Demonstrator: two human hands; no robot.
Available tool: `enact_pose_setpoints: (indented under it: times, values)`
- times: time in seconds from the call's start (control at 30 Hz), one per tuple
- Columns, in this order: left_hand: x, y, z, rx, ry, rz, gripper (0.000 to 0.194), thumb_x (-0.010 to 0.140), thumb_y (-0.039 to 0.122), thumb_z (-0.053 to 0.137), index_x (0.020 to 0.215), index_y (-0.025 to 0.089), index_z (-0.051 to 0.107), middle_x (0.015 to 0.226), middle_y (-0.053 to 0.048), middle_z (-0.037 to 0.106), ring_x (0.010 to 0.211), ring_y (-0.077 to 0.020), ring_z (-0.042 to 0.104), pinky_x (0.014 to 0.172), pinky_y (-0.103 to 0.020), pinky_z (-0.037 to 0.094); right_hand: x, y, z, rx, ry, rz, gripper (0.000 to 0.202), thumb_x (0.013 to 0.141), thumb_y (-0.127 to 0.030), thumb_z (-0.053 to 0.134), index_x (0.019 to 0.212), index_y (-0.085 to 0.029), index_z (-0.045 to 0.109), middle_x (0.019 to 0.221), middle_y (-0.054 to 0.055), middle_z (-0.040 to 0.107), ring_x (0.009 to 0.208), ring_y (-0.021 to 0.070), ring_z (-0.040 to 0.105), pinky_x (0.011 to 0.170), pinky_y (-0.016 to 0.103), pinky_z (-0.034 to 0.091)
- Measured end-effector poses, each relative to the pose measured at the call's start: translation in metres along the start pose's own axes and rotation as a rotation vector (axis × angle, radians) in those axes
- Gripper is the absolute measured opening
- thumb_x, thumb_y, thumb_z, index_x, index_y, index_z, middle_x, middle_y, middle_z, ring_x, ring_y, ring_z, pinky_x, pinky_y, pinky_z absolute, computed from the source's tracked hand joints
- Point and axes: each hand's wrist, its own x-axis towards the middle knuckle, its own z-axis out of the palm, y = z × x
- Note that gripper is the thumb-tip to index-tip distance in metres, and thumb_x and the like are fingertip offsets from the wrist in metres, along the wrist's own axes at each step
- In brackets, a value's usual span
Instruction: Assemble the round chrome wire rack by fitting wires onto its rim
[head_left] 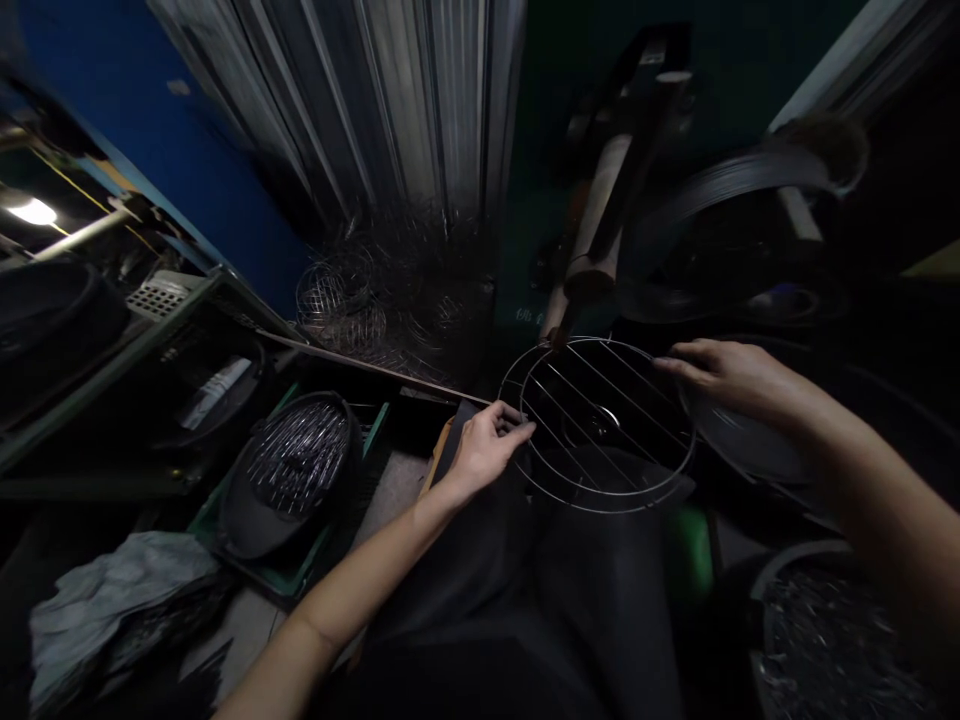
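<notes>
A round wire rack (600, 425), a double ring with several straight cross wires, is held level in front of me in dim light. My left hand (487, 445) pinches its near left rim. My right hand (724, 375) grips the far right rim, fingers curled over the wire. Under the rack sits a dark machine part (592, 420), barely visible. A metal arm or lever (600, 220) slopes down to the rack's far edge.
A heap of finished wire racks (382, 300) lies behind on the left. A black tub of straight wire rods (296, 460) stands at lower left, another tub (832, 630) at lower right. A coil of wire (735, 190) hangs at upper right. Crumpled cloth (112, 600) lies at bottom left.
</notes>
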Motion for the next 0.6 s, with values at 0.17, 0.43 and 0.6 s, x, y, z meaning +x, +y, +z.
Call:
enact_pose_setpoints:
  times: [0.17, 0.43, 0.6]
  values:
    - [-0.011, -0.015, -0.010, -0.011, -0.030, -0.002, 0.020, 0.075, 0.035, 0.067, 0.079, 0.017, 0.062, 0.069, 0.002, 0.063, 0.065, -0.0099, 0.057, 0.061, -0.020, 0.041, -0.037, -0.007, 0.011, 0.051, -0.105, -0.015, 0.024, 0.087, -0.038, 0.051, 0.085, -0.019, 0.065, 0.088, 0.010, 0.068, 0.086, 0.0247, 0.064, 0.078, 0.032, 0.045]
    - [-0.020, -0.038, -0.031, 0.151, -0.135, -0.088, 0.020, 0.072, 0.035, 0.068, 0.079, 0.017, 0.064, 0.072, 0.001, 0.065, 0.062, -0.0101, 0.056, 0.060, -0.021, 0.041, -0.098, -0.004, 0.076, 0.246, -0.047, 0.011, 0.043, 0.086, -0.057, 0.040, 0.077, -0.022, 0.063, 0.077, 0.007, 0.064, 0.072, 0.0226, 0.062, 0.069, 0.034, 0.048]
    - [-0.016, -0.050, -0.031, 0.210, -0.162, -0.099, 0.019, 0.073, 0.034, 0.068, 0.080, 0.017, 0.065, 0.071, 0.001, 0.065, 0.064, -0.0100, 0.056, 0.062, -0.021, 0.040, -0.112, -0.007, 0.095, 0.257, -0.068, 0.074, 0.040, 0.087, -0.053, 0.040, 0.073, -0.023, 0.063, 0.078, 0.008, 0.065, 0.074, 0.0245, 0.063, 0.071, 0.037, 0.050]
